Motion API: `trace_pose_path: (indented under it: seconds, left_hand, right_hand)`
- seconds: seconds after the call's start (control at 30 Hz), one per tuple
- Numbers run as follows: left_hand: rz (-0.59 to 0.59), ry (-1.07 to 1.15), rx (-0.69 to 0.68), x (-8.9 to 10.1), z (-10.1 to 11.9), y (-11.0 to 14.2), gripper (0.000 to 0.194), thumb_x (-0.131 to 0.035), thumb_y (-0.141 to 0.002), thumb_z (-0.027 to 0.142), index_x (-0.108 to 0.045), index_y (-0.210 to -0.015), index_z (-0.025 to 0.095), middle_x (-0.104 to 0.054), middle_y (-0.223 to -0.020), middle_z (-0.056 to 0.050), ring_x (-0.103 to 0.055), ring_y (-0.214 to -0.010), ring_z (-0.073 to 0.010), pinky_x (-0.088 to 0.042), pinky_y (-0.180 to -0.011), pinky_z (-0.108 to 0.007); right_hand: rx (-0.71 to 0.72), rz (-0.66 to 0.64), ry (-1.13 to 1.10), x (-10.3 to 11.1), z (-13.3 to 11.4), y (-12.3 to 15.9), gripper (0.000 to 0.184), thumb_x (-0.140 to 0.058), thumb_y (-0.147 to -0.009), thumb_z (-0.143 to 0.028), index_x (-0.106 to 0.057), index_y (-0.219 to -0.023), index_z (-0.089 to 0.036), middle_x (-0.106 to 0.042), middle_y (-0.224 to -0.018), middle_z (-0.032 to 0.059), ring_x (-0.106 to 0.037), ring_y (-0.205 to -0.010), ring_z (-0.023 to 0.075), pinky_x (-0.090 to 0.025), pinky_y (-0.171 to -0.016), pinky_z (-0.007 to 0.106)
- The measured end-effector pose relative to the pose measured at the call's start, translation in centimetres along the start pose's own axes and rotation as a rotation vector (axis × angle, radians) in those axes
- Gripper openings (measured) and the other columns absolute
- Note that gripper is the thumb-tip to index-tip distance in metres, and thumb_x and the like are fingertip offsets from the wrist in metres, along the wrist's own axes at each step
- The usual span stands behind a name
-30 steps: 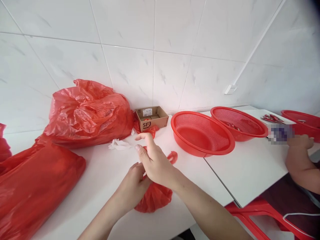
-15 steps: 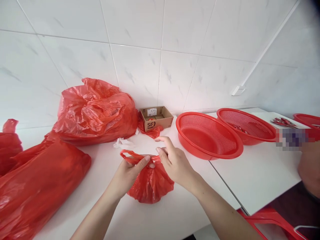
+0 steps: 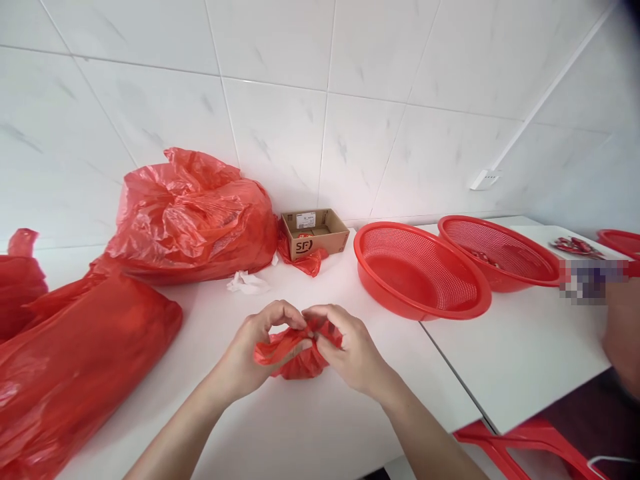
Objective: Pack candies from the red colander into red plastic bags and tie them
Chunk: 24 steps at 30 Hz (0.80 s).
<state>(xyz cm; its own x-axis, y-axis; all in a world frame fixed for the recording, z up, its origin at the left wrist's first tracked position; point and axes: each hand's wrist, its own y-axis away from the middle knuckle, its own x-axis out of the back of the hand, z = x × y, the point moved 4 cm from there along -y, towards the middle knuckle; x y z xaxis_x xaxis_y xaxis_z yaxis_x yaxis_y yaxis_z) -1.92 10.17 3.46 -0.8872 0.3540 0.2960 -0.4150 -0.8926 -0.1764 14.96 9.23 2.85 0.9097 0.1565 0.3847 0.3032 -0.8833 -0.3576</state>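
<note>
A small red plastic bag (image 3: 303, 365) rests on the white table in front of me, its top gathered and twisted between my fingers. My left hand (image 3: 257, 347) pinches the gathered plastic from the left, thumb and forefinger meeting near the middle. From the right, my right hand (image 3: 347, 343) pinches the same twisted part, its fingertips almost touching those of the left. The exact knot or handle loop is partly hidden by the fingers. What lies inside the bag cannot be seen.
Large red bags (image 3: 195, 220) fill the left. Behind are a crumpled white tissue (image 3: 247, 283) and a small cardboard box (image 3: 320, 241). Red plastic baskets (image 3: 420, 273) stand to the right; beyond them a person's arm (image 3: 620, 327) shows beside a white board with red pieces (image 3: 577, 247).
Both hands have closed in on the bag's top. The right hand, earlier with its forefinger raised, now pinches the plastic, and the handle loop at left has been drawn in.
</note>
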Motion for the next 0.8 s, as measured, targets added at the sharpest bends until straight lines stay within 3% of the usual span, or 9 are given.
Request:
trace_pose_path:
  seconds: [0.13, 0.27, 0.43, 0.57, 0.67, 0.8]
  left_hand:
    - [-0.024, 0.192, 0.053, -0.2, -0.2, 0.1, 0.019, -0.07, -0.087, 0.029, -0.055, -0.096, 0.023, -0.061, -0.092, 0.002, -0.063, -0.084, -0.0134, -0.05, -0.076, -0.028]
    - [-0.034, 0.344, 0.081, -0.5, -0.4, 0.4, 0.023, -0.069, -0.088, 0.026, -0.047, -0.093, 0.024, -0.062, -0.093, 0.002, -0.063, -0.083, -0.0119, -0.048, -0.068, -0.024]
    - [-0.1, 0.41, 0.121, -0.8, -0.3, 0.6, 0.024, -0.068, -0.089, 0.023, -0.045, -0.096, 0.024, -0.069, -0.09, 0.002, -0.062, -0.075, -0.0109, -0.046, -0.065, -0.024]
    - [-0.116, 0.402, 0.145, -0.7, -0.8, 0.7, 0.022, -0.069, -0.088, 0.024, -0.049, -0.097, 0.022, -0.071, -0.092, -0.002, -0.064, -0.08, -0.0134, -0.047, -0.069, -0.026]
    - [-0.042, 0.479, 0.136, -0.6, -1.1, 0.7, 0.027, -0.07, -0.087, 0.022, -0.044, -0.095, 0.023, -0.07, -0.09, -0.001, -0.066, -0.081, -0.0156, -0.05, -0.07, -0.029]
    - [0.134, 0.462, 0.078, -0.9, -1.1, 0.8, 0.034, -0.066, -0.087, 0.021, -0.033, -0.086, 0.025, -0.064, -0.081, 0.005, -0.062, -0.07, -0.0122, -0.049, -0.063, -0.026]
  right_hand:
    - [-0.105, 0.012, -0.196, -1.0, 0.7, 0.1, 0.026, -0.052, -0.083, -0.01, -0.055, -0.105, -0.023, -0.064, -0.093, 0.0006, -0.061, -0.085, 0.0134, -0.052, -0.081, 0.03]
    - [-0.168, 0.009, -0.264, -1.4, 0.7, 0.2, 0.022, -0.055, -0.081, -0.013, -0.055, -0.101, -0.022, -0.062, -0.092, 0.0007, -0.06, -0.085, 0.0139, -0.05, -0.082, 0.031]
    - [-0.307, -0.095, -0.35, -1.4, 0.9, 0.3, 0.007, -0.056, -0.082, -0.017, -0.057, -0.088, -0.019, -0.06, -0.084, -0.0007, -0.056, -0.078, 0.0129, -0.048, -0.076, 0.029]
    - [-0.322, -0.113, -0.349, -1.7, 0.9, 0.1, 0.008, -0.055, -0.075, -0.013, -0.053, -0.08, -0.019, -0.054, -0.075, -0.0038, -0.05, -0.068, 0.0108, -0.043, -0.064, 0.025]
    - [-0.27, -0.055, -0.275, -2.0, 0.5, -0.2, 0.009, -0.053, -0.072, -0.013, -0.051, -0.077, -0.02, -0.051, -0.071, -0.0051, -0.048, -0.065, 0.0105, -0.042, -0.061, 0.024]
    - [-0.221, 0.013, -0.149, -2.2, 0.0, -0.5, 0.009, -0.052, -0.072, -0.014, -0.048, -0.074, -0.021, -0.049, -0.067, -0.0055, -0.045, -0.061, 0.0102, -0.04, -0.058, 0.023]
